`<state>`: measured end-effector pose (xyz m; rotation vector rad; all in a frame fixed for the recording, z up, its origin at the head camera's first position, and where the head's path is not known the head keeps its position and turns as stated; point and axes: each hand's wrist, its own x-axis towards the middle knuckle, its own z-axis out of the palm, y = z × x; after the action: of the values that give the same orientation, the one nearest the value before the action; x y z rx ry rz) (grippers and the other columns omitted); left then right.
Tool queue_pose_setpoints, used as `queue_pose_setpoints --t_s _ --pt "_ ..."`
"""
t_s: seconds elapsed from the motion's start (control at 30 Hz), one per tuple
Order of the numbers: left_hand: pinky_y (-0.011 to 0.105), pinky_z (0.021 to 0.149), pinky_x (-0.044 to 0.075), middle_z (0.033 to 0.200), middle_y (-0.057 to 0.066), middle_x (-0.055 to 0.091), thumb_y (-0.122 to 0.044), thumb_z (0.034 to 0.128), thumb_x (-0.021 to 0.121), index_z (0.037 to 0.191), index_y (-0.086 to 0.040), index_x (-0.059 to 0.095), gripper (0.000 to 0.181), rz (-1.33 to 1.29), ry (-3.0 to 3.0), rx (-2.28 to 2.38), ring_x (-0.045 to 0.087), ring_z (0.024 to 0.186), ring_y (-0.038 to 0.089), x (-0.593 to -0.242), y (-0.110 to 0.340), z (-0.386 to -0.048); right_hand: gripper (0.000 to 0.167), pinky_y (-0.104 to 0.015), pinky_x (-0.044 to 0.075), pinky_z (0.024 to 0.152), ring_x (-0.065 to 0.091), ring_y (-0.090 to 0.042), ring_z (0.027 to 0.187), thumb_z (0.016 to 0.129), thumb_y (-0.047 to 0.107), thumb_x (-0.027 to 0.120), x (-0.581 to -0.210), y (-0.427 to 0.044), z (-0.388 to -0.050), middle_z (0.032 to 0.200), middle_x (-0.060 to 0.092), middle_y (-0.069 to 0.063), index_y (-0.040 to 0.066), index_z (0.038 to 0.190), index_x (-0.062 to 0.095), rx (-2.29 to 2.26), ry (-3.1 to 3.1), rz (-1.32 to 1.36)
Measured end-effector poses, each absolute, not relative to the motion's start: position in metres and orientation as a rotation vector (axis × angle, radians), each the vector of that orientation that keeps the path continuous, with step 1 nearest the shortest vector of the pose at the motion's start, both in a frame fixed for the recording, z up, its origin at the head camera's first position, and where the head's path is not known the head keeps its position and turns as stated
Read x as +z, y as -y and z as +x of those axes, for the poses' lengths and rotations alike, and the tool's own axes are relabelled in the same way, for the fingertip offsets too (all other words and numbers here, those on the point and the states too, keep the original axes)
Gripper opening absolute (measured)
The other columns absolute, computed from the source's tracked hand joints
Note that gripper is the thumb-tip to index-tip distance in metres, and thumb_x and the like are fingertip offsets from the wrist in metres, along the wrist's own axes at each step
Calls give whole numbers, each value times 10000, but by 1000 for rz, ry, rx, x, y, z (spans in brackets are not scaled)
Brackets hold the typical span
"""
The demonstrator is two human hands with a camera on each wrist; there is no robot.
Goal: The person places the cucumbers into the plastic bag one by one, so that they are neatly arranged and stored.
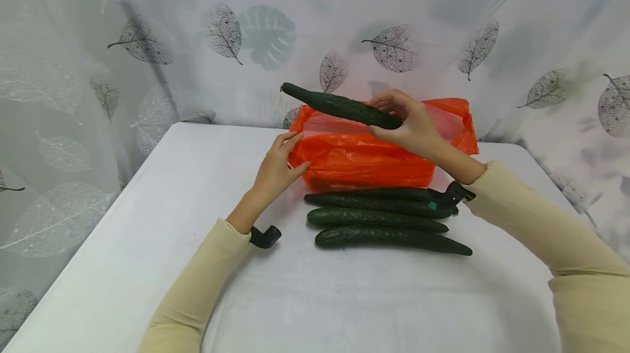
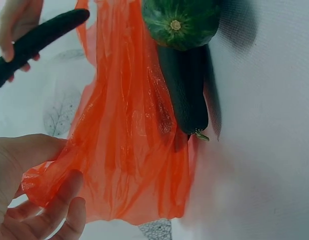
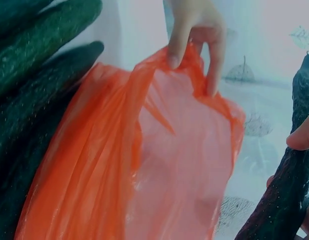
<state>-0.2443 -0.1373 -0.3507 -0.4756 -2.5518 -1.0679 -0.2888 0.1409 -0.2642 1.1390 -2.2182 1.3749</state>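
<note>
My right hand [image 1: 410, 126] grips a long dark green cucumber [image 1: 339, 108] near one end and holds it above an orange-red plastic bag [image 1: 364, 161]. The cucumber's other end points left, raised slightly. At the bag's left edge, my left hand [image 1: 278, 169] holds the rim. In the left wrist view the thumb and fingers [image 2: 64, 197] close about a gathered corner of the bag [image 2: 129, 130]. The right wrist view shows the bag's mouth [image 3: 182, 135] spread apart. What lies inside the bag cannot be made out.
Several cucumbers [image 1: 389, 237] lie side by side on the white table [image 1: 344, 298], just in front of the bag. Behind the table hangs a leaf-patterned curtain [image 1: 275, 13]. Each wrist carries a small black device [image 1: 266, 237].
</note>
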Motion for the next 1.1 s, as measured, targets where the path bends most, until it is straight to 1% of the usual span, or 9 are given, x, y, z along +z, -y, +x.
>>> queue_pose_setpoints --t_s 0.17,0.3,0.5,0.7,0.8,0.9,1.03,1.1 --pt "422 937 527 1407 192 460 -114 864 727 1410 7 490 607 -496 2520 -1071 527 1213 339 -351 137 -244 403 -171 490 854 604 -87 922 761 -119 725 -274 -144 -299 1069 644 -130 -73 1147 616 1363 2248 1083" --pt "412 904 542 1408 192 460 -120 863 729 1407 11 492 607 -504 2503 -1077 537 1192 336 -351 137 -243 425 -171 478 845 589 -96 923 751 -137 728 -284 -149 -307 1092 630 -212 -93 1155 603 1347 2270 1056" --pt "406 878 549 1400 195 465 -118 860 734 1405 14 492 610 -507 2482 -1082 541 1172 336 -350 138 -243 411 -171 470 855 592 -159 946 764 -93 744 -295 -155 -312 1102 641 -205 -64 1151 609 1260 2340 1039" --pt "416 928 529 1389 198 471 -113 859 736 1404 24 489 614 -512 2479 -1078 516 1216 334 -349 138 -243 403 -180 464 853 602 -299 988 777 -37 757 -305 -163 -316 1108 646 -194 -37 1150 608 1209 2411 1019" --pt "422 942 522 1392 201 469 -114 859 735 1406 23 486 616 -509 2477 -1081 506 1231 335 -348 139 -243 399 -201 466 853 607 -320 996 779 -25 761 -308 -167 -317 1111 648 -195 -26 1147 609 1187 2446 999" --pt "424 961 512 1393 200 470 -112 860 733 1408 18 486 615 -507 2469 -1083 501 1241 333 -347 139 -243 403 -278 485 855 616 -339 996 772 -27 768 -309 -169 -317 1109 654 -201 -23 1144 614 1159 2476 990" --pt "423 982 498 1394 198 468 -117 861 732 1412 15 482 619 -509 2465 -1084 492 1252 327 -347 139 -243 425 -443 502 870 621 -365 999 747 -44 783 -312 -171 -319 1101 655 -214 -30 1137 613 1115 2511 1014" --pt "425 989 494 1397 197 465 -120 863 731 1415 14 478 622 -508 2471 -1089 488 1257 325 -347 139 -242 448 -505 501 875 620 -378 1002 734 -55 791 -315 -174 -320 1102 651 -225 -37 1143 608 1097 2526 1040"
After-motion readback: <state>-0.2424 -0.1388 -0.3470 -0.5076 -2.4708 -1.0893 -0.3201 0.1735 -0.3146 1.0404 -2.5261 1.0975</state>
